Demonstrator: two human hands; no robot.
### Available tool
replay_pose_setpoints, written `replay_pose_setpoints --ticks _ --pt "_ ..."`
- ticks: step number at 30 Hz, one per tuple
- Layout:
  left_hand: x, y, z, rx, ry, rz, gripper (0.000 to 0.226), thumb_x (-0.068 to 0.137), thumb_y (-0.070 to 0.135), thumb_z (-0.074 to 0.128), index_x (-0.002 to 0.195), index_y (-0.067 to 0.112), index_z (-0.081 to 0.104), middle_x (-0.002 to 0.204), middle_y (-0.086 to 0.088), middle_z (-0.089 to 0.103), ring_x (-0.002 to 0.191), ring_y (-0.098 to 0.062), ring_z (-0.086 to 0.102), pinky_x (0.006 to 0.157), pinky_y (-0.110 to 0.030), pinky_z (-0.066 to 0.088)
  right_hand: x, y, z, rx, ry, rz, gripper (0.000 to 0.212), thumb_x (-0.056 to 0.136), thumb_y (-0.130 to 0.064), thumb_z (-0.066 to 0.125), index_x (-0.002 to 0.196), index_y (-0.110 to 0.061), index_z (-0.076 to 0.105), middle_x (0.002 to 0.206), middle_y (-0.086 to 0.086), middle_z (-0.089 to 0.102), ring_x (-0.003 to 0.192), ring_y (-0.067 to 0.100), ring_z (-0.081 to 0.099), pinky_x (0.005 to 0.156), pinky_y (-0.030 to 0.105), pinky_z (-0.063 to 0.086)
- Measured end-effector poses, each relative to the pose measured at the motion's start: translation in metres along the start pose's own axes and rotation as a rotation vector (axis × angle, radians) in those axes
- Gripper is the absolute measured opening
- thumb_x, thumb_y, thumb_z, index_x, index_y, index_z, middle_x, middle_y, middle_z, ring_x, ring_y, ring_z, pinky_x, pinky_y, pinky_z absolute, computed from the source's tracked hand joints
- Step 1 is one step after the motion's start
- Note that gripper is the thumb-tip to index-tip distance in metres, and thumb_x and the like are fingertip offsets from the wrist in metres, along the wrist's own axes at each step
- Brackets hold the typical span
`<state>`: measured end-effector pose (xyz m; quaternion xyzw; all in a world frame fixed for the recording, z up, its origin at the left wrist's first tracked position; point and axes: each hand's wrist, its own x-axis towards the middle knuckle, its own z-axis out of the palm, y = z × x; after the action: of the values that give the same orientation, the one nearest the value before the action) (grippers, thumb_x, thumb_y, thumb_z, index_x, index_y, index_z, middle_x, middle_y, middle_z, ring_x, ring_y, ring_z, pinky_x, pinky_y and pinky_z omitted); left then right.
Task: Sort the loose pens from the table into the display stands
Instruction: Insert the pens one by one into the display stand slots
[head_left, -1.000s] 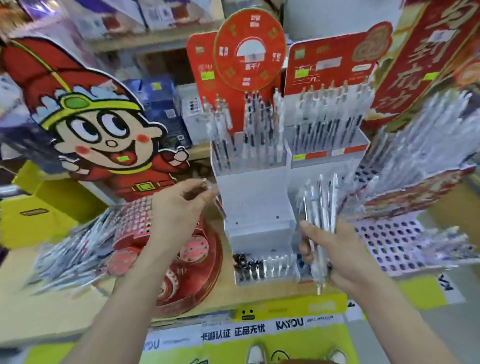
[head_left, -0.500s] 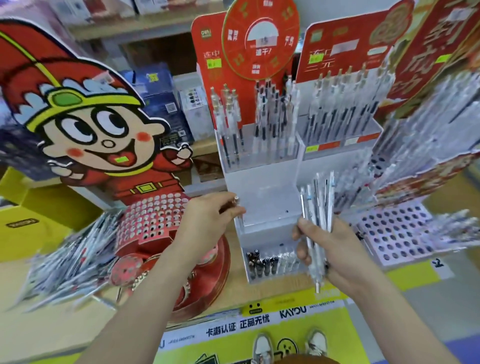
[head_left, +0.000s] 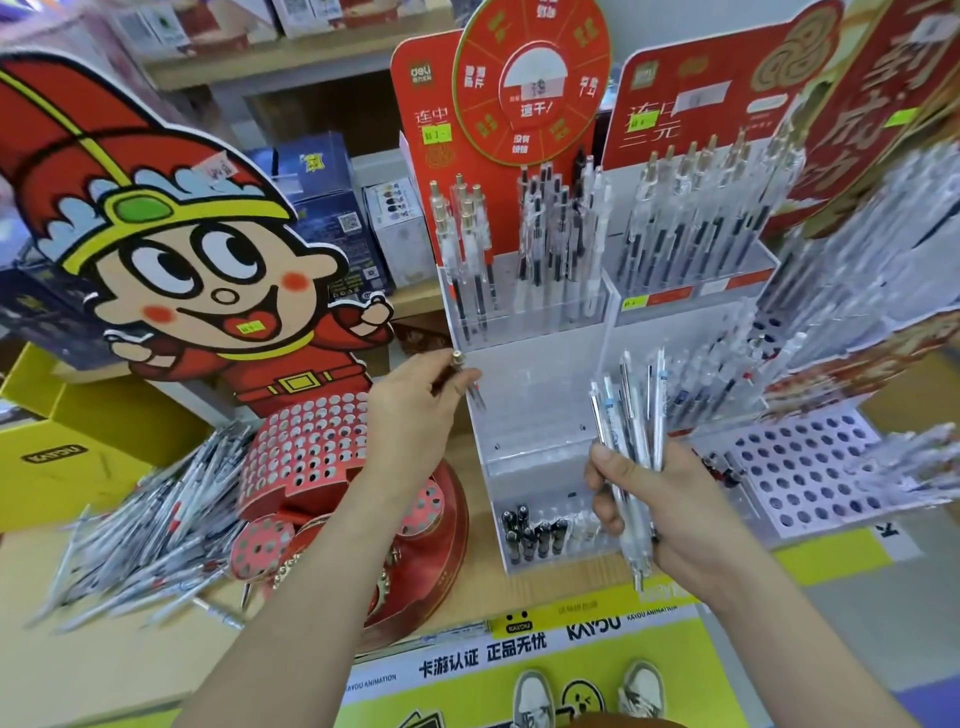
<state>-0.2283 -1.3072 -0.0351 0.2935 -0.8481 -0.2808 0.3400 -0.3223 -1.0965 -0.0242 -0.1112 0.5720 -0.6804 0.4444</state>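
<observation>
Now: left hand (head_left: 410, 415) pinches one pen (head_left: 457, 358), barrel mostly hidden | right hand (head_left: 670, 514) grips pen bundle (head_left: 631, 415) | far-right stand (head_left: 852, 364) blurred

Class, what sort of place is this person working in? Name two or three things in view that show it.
Probably a stationery shop: pen stands with red header cards and price stickers, boxed goods on the shelf behind, and a cartoon cardboard display beside them.

Wooden shelves (head_left: 291, 62) line the back, with dark blue boxes (head_left: 322, 208) under the upper board. Yellow cartons (head_left: 78, 441) sit left on the pale wooden table (head_left: 130, 665). Grey floor (head_left: 883, 623) shows at right.
</observation>
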Motion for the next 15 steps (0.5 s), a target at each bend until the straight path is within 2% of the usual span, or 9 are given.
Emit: replay_pose_setpoints --ticks 4,8,12,15 --pt "0.002 0.005 0.005 -0.017 -0.025 -0.027 0.028 0.080 0.022 0.077 0.101 0.015 0.059 0.080 0.009 0.066 0.074 -0.011 0.064 0.067 -0.025 0.052 0.002 0.000 0.005 0.009 0.034 0.021 0.033 0.075 -0.022 0.070 0.093 0.002 0.057 0.070 0.008 0.059 0.050 0.018 0.053 0.045 0.028 0.045" --pt "0.005 0.004 0.008 0.038 -0.062 0.031 0.023 0.081 0.020 0.076 0.095 0.011 0.060 0.085 0.003 0.069 0.079 -0.013 0.065 0.071 -0.035 0.056 0.004 0.000 0.009 0.019 0.020 0.042 0.032 0.074 -0.024 0.072 0.091 -0.001 0.059 0.070 0.008 0.058 0.051 0.018 0.054 0.046 0.029 0.046" --pt "0.003 0.004 0.009 0.004 -0.045 -0.042 0.021 0.082 0.020 0.076 0.094 0.014 0.059 0.078 0.012 0.063 0.076 -0.012 0.063 0.069 -0.032 0.053 0.005 -0.001 0.014 0.043 -0.001 0.072 0.028 0.076 -0.027 0.068 0.089 -0.003 0.061 0.066 0.009 0.060 0.050 0.020 0.057 0.044 0.027 0.046" --pt "-0.001 0.007 0.013 -0.091 0.021 -0.203 0.022 0.080 0.021 0.077 0.088 0.023 0.057 0.070 0.019 0.060 0.071 -0.003 0.060 0.070 -0.032 0.053 0.006 0.000 0.017 0.106 -0.011 0.122 0.028 0.081 -0.028 0.065 0.096 -0.004 0.064 0.067 0.008 0.061 0.048 0.018 0.054 0.042 0.024 0.043"
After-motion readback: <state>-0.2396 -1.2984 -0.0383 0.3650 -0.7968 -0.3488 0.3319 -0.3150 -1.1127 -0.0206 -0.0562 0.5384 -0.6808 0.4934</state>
